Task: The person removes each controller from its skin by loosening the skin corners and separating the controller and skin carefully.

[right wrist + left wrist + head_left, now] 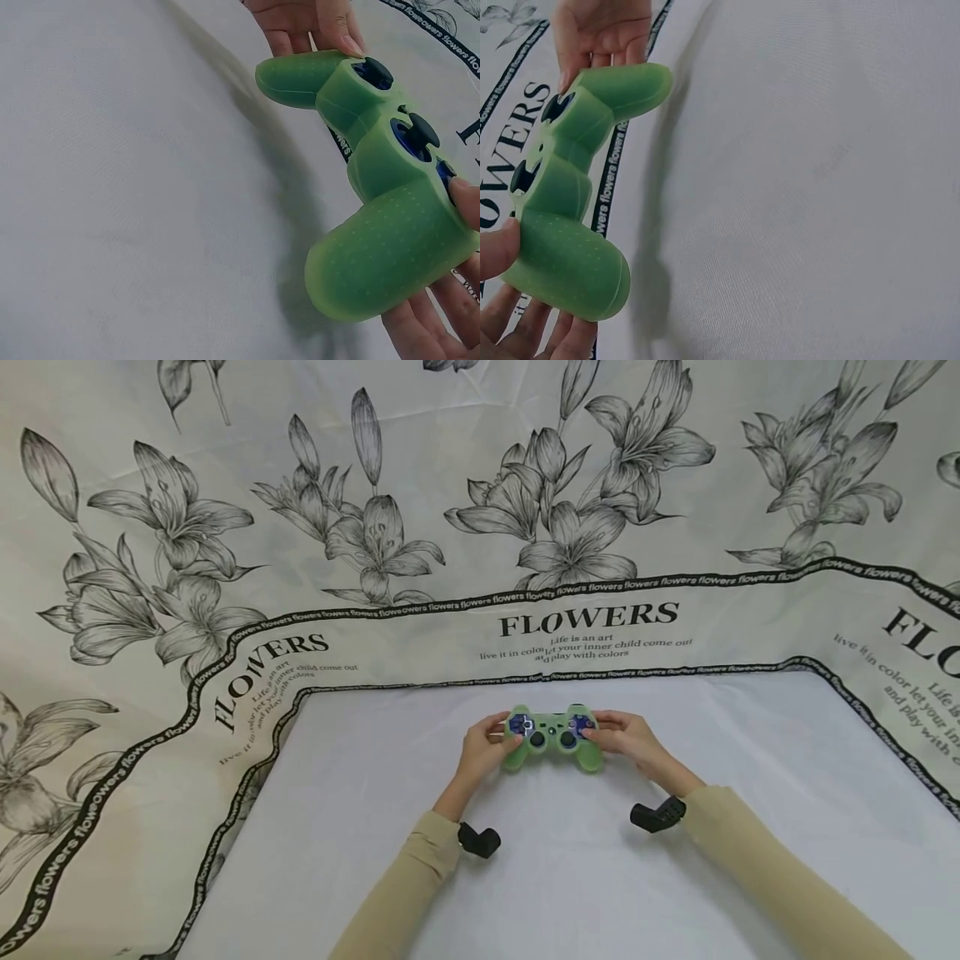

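Observation:
A game controller [553, 727] in a pale green sleeve, with blue button faces and two black thumbsticks, is held between both hands above the white cloth. My left hand [481, 750] grips its left end, thumb on the front face near the blue pad. On the other end my right hand [628, 742] grips, with its thumb over the right-hand buttons. In the left wrist view the controller [574, 195] shows its dotted grip, and several fingers lie behind it. The right wrist view has the controller [382, 195] with fingers beneath its near grip.
A white cloth surface [555, 877] lies under the hands, with the controller's shadow on it. Behind stands a curtain [420, 643] printed with flowers and lettering, bordered in black. Black wrist devices [480, 841] sit at both beige sleeves [780, 868].

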Available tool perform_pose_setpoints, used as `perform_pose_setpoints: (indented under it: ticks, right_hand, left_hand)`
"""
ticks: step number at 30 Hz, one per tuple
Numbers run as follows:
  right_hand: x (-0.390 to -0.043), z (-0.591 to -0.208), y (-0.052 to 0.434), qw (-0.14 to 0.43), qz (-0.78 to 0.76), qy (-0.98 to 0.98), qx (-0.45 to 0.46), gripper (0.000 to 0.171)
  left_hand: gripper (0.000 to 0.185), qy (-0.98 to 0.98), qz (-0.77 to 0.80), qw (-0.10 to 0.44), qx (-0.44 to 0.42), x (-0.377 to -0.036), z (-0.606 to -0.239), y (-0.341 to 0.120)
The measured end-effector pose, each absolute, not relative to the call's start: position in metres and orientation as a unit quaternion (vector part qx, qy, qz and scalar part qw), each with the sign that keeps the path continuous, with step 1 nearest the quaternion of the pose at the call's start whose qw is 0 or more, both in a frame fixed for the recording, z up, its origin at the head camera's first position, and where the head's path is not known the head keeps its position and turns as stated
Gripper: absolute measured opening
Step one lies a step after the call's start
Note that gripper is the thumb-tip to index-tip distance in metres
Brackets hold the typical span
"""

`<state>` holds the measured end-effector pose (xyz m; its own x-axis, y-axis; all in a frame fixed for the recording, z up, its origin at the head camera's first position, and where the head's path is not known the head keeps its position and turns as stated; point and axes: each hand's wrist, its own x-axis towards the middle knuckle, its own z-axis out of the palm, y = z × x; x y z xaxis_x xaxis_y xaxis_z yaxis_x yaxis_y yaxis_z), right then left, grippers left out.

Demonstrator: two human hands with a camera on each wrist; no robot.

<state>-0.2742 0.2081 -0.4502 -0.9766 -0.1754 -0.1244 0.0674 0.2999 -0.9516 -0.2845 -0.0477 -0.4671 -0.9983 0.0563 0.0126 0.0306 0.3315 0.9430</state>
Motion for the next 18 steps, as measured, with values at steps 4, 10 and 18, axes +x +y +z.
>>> perform_pose_setpoints:
  ticks: [4,10,18]
  right_hand:
    - [-0.2751,-0.4496,0.209,0.095,-0.587,0.803,-0.039,0.063]
    - [-0.2757,-0.4523,0.2079,0.093,-0.589,0.802,-0.041,0.063]
    - [-0.2783,-0.4514,0.2028,0.07,-0.579,0.81,-0.059,0.06]
  left_hand:
    - [0.049,0.812,0.582,-0.007,0.03,-0.2843,-0.4676,-0.0438]
    - [0.048,0.807,0.589,-0.019,0.044,-0.2804,-0.4696,-0.0443]
    - [0.049,0.801,0.594,-0.037,0.066,-0.2809,-0.47,-0.0472]
